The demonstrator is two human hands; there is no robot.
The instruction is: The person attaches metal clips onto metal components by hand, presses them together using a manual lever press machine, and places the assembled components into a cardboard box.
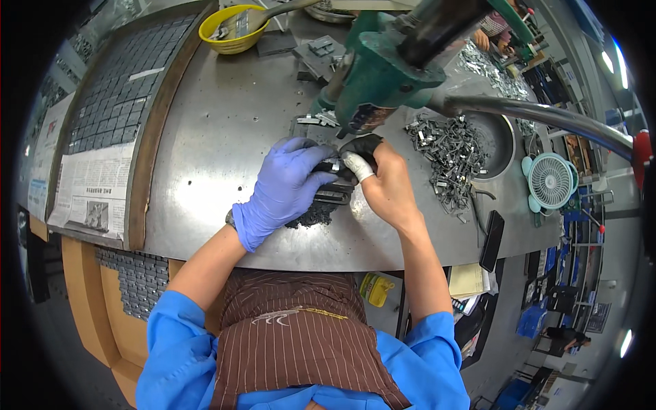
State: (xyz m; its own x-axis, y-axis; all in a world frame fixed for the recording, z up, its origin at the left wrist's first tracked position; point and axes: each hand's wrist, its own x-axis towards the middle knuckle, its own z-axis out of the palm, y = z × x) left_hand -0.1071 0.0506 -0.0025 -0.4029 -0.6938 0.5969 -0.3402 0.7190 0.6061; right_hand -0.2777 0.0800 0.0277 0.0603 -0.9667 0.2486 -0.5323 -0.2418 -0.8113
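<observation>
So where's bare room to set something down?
Mostly bare: the grey metal tabletop between the brown wooden-rimmed tray and the purple-gloved left hand. Crowded: right of the white-taped right hand, at the heap of small grey parts.

Bench: bare grey sheet-metal top, a few small dark spots, soft glare toward the far left. Under its near right edge, a compartment with papers; drawer or shelf, can't tell. Floor plain grey. Right side: metal racks with blue bins at the near end. Pale wall behind, dark framed panel on it. Bright white lamps at the far right. Edges bent, fine detail lost.
</observation>
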